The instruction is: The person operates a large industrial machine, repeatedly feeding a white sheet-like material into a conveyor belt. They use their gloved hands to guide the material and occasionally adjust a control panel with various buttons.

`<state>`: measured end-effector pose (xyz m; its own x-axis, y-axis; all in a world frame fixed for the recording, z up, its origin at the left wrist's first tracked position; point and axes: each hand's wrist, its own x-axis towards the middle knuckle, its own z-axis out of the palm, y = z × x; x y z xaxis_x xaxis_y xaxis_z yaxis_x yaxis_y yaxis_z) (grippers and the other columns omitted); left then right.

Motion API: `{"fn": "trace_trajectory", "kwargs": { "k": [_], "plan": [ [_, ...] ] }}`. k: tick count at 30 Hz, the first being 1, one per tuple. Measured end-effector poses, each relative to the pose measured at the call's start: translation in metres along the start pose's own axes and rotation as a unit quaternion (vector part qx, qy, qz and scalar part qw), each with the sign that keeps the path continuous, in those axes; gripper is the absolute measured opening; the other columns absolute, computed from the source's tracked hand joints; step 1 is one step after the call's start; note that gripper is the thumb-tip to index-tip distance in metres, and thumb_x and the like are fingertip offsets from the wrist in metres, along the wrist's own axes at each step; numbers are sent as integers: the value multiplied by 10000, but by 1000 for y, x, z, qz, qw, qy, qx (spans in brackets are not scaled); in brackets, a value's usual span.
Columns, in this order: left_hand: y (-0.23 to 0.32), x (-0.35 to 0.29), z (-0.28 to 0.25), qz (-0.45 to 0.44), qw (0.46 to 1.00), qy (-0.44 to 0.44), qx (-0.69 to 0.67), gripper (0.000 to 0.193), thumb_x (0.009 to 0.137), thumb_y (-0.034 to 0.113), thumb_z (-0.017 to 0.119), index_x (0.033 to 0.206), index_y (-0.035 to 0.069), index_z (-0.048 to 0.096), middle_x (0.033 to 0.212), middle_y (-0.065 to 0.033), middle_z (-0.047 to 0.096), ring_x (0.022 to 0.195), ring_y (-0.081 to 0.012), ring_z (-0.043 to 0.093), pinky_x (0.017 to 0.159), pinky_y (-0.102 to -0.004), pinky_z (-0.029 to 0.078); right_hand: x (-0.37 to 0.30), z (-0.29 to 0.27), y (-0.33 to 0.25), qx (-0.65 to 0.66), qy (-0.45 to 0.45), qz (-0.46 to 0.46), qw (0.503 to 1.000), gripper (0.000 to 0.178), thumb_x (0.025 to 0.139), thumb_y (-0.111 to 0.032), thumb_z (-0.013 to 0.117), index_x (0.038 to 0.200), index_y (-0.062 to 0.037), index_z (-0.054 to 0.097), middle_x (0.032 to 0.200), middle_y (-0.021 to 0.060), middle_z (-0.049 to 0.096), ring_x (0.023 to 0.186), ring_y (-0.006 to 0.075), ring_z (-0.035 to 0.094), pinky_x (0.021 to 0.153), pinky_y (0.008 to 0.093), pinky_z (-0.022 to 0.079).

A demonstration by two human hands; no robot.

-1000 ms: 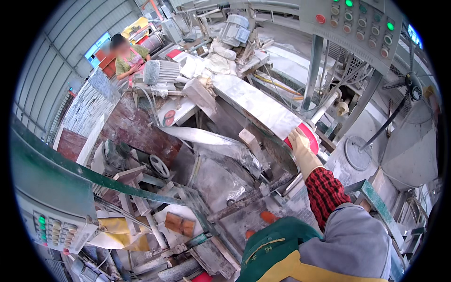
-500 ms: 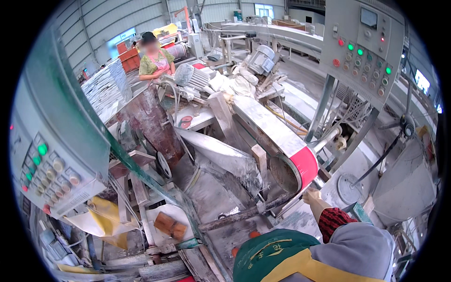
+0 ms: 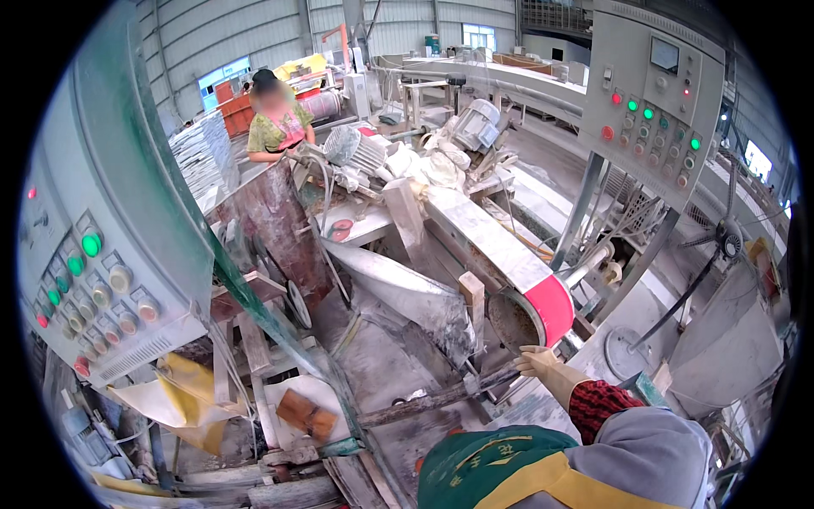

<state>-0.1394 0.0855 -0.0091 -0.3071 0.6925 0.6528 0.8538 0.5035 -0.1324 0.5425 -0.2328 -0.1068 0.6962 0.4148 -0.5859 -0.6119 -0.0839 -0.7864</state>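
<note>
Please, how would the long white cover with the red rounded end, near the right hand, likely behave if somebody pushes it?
The cover is probably stiff, since its rounded end holds a clean curve. Being long and set among machine parts, it seems unlikely to roll. Its smudged top may be dusty, so perhaps slightly slippery.

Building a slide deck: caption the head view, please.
Right hand near the red end of a long machine, a person in the background.

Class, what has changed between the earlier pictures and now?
The right hand has moved down from on top of the red rounded machine end, toward the wearer, and is now open near its lower edge. The camera view has also turned. The co-worker still stands on the far side.
</note>
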Motion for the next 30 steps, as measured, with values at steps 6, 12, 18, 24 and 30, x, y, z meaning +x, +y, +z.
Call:
{"fn": "trace_trajectory", "kwargs": {
  "k": [6, 12, 18, 24, 30],
  "plan": [
    [9, -24, -26, 11, 996, -47, -70, 566, 886, 425, 499, 1256, -4, 490, 1273, -202, 507, 1127, -383, 510, 813, -573, 467, 8, 22, 31, -106, 32, 35, 993, 399, 899, -138, 574, 1277, -55, 475, 902, 147, 674, 664, 216, 661, 519, 332, 545],
    [21, -61, -30, 69, 968, -54, -235, 568, 899, 298, 448, 1316, -82, 387, 1330, -299, 395, 1259, -472, 345, 1036, -553, 313, 27, 50, 73, -63, -91, 78, 991, 400, 909, -169, 561, 1293, -102, 470, 890, 133, 674, 684, 208, 663, 521, 329, 536],
    [34, -104, -82, 130, 966, -113, -195, 468, 846, 226, 552, 1251, 2, 484, 1264, -199, 501, 1201, -373, 444, 888, -550, 446, 12, 93, 83, 35, -282, 149, 947, 415, 896, -166, 581, 1294, -109, 477, 946, 132, 672, 701, 193, 649, 586, 310, 536],
    [118, -122, -118, 92, 717, -223, -654, 554, 814, 51, 545, 1331, -44, 372, 1374, -211, 401, 1279, -345, 374, 1099, -436, 248, -33, 169, 66, -68, -344, 154, 924, 396, 910, -181, 593, 1287, -119, 492, 1003, 129, 658, 719, 153, 637, 596, 281, 532],
    [246, -160, -228, 418, 634, -218, -613, 611, 717, 49, 665, 1288, -7, 454, 1329, -260, 440, 1235, -406, 430, 1055, -425, 322, -115, 224, 19, -61, -406, 26, 912, 645, 890, -152, 597, 1452, -138, 281, 1015, 115, 652, 779, 196, 619, 664, 310, 513]
  ]
}}
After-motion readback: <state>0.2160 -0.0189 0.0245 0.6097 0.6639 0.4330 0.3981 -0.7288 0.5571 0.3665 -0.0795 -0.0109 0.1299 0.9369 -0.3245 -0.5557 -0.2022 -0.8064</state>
